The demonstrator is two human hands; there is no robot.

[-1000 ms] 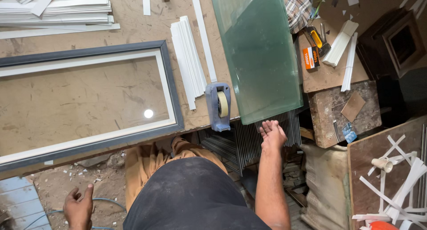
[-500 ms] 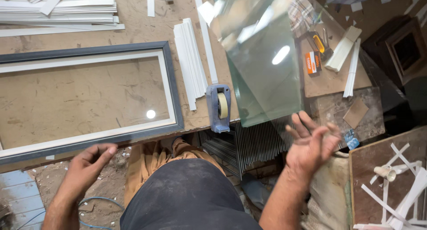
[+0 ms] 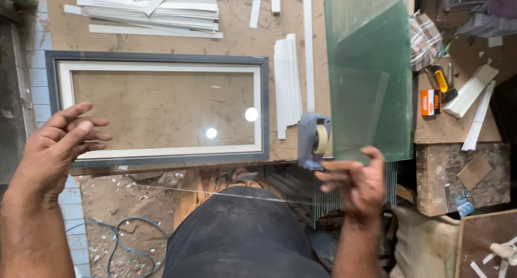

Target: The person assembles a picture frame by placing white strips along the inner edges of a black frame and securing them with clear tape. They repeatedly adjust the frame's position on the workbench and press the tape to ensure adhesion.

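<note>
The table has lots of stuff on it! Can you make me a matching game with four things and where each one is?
Things:
1. grey frame
2. tape dispenser
3. green glass sheet
4. orange box

Places:
A. right of the glass, on a brown board
B. at the table's near edge, between frame and glass
C. flat on the left part of the table
D. right part of the table, beside the white strips

Pairs: 1-C, 2-B, 3-D, 4-A

Both hands raised, fingers (image 3: 81, 128) spread, seemingly gripping edges.
</note>
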